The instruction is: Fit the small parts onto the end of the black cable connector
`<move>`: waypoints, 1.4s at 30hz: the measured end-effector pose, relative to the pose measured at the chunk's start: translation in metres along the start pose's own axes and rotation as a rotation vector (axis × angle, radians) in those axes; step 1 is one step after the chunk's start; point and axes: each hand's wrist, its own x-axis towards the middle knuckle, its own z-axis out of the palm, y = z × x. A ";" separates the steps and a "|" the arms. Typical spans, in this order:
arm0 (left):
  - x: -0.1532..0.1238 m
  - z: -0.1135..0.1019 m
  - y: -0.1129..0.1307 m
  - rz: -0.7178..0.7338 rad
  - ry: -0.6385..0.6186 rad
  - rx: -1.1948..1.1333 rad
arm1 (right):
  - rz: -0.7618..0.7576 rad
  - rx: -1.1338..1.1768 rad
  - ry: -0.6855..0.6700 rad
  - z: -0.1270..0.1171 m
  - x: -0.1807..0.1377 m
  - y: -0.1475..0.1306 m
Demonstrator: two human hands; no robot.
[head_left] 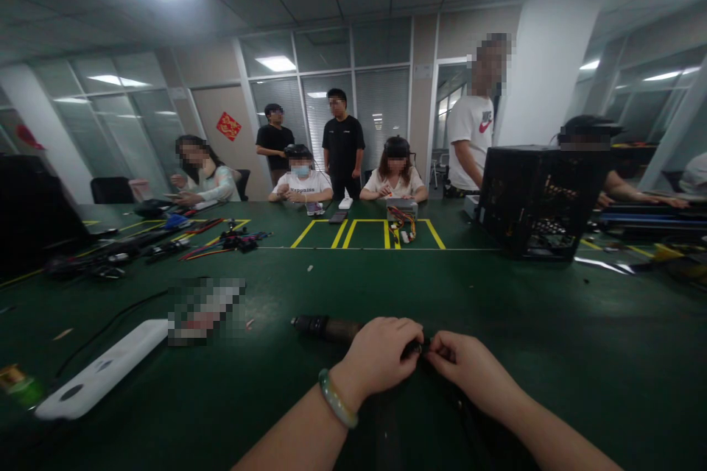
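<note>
My left hand [381,355], with a pale green bangle on the wrist, grips the near end of a dark cylindrical part [325,327] lying on the green table [353,287]. My right hand [464,366] meets it from the right, its fingertips pinching a small dark piece at the same end of the part. What sits between the fingers is too dark and small to make out.
A white flat device [102,368] with a black cable lies at my left. A black open computer case [538,200] stands at the right. Bundles of coloured wires [221,241] lie mid-left. Several people sit or stand along the far side, some with their own parts.
</note>
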 end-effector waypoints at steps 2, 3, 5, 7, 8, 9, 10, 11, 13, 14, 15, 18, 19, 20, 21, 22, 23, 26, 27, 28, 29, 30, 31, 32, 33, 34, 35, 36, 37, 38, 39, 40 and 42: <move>0.000 0.000 0.000 -0.021 0.013 -0.003 | -0.003 -0.008 0.000 0.000 0.000 0.001; 0.000 0.000 0.000 -0.029 0.017 -0.007 | -0.003 -0.013 -0.002 0.001 0.000 0.002; 0.000 0.001 -0.001 -0.038 0.027 -0.021 | -0.003 -0.017 -0.003 0.001 0.001 0.002; -0.001 0.003 -0.002 -0.037 0.034 -0.036 | -0.003 -0.013 -0.002 0.002 0.001 0.003; -0.001 0.003 -0.003 -0.033 0.035 -0.042 | -0.001 -0.011 0.000 0.002 0.001 0.002; -0.001 0.004 -0.003 -0.026 0.033 -0.044 | 0.002 -0.011 0.002 0.001 0.001 0.002; -0.001 0.004 -0.004 -0.020 0.028 -0.042 | 0.005 -0.013 0.005 0.001 0.000 0.002; -0.001 0.003 -0.003 -0.013 0.022 -0.038 | 0.007 -0.016 0.007 0.001 0.000 0.001; -0.001 0.002 -0.003 -0.007 0.016 -0.034 | 0.005 -0.016 0.006 0.001 0.000 0.000; -0.001 0.002 -0.002 -0.010 0.017 -0.035 | 0.006 -0.014 0.002 0.001 0.000 0.000; -0.001 0.001 -0.002 -0.016 0.020 -0.037 | 0.007 -0.011 -0.004 0.001 0.000 0.000; -0.001 0.000 -0.001 -0.032 0.014 -0.032 | 0.016 0.002 -0.015 0.001 0.001 0.002; -0.001 0.000 0.000 -0.031 0.007 -0.027 | 0.015 0.004 -0.016 0.002 0.001 0.003; -0.001 -0.001 0.000 -0.027 0.000 -0.022 | 0.013 0.007 -0.016 0.002 0.001 0.003; -0.001 -0.001 0.000 -0.022 -0.003 -0.020 | 0.009 0.010 -0.016 0.002 0.001 0.004; -0.001 -0.001 0.000 -0.018 -0.006 -0.018 | 0.009 0.011 -0.015 0.002 0.001 0.004; -0.001 -0.002 0.000 -0.014 -0.008 -0.016 | 0.009 0.012 -0.015 0.002 0.001 0.004; -0.002 -0.002 0.000 -0.010 -0.015 -0.005 | 0.010 0.018 -0.016 0.000 0.001 0.001; -0.002 -0.002 0.000 -0.011 -0.012 -0.003 | 0.010 0.019 -0.017 0.000 0.000 0.000; -0.002 -0.002 0.000 -0.012 -0.006 -0.004 | 0.011 0.021 -0.017 0.000 0.000 -0.001; -0.002 -0.002 0.000 -0.016 0.001 -0.005 | 0.012 0.022 -0.015 -0.001 0.000 -0.002; -0.001 -0.001 0.000 -0.022 0.006 -0.005 | 0.014 0.018 -0.013 -0.001 0.000 -0.002; -0.001 -0.001 0.000 -0.030 0.007 -0.003 | 0.015 0.013 -0.011 -0.001 0.000 -0.002; -0.001 0.000 0.000 -0.038 0.003 0.001 | 0.016 0.008 -0.011 0.000 0.000 -0.002; 0.000 0.000 0.000 -0.045 -0.004 0.006 | 0.015 0.003 -0.009 0.000 0.000 -0.002; 0.000 0.001 -0.001 -0.049 -0.009 0.011 | 0.013 -0.001 -0.003 0.000 0.001 -0.001; 0.000 0.001 -0.001 -0.049 -0.012 0.013 | 0.010 0.000 -0.002 0.000 0.001 -0.001; 0.000 0.001 -0.001 -0.045 -0.010 0.012 | 0.007 0.006 -0.001 0.001 0.001 0.000; 0.000 0.001 -0.001 -0.039 -0.006 0.010 | 0.006 0.014 -0.003 0.001 0.001 0.001; 0.000 0.002 -0.001 -0.033 -0.002 0.009 | 0.006 0.021 -0.004 0.001 0.001 0.001; 0.000 0.002 -0.002 -0.029 0.002 0.010 | 0.006 0.028 -0.005 0.001 0.001 0.001; 0.000 0.002 -0.002 -0.024 0.003 0.011 | 0.006 0.033 -0.007 0.001 0.002 0.001; -0.001 0.002 -0.003 -0.012 0.000 0.016 | 0.007 0.039 -0.007 0.000 0.002 0.000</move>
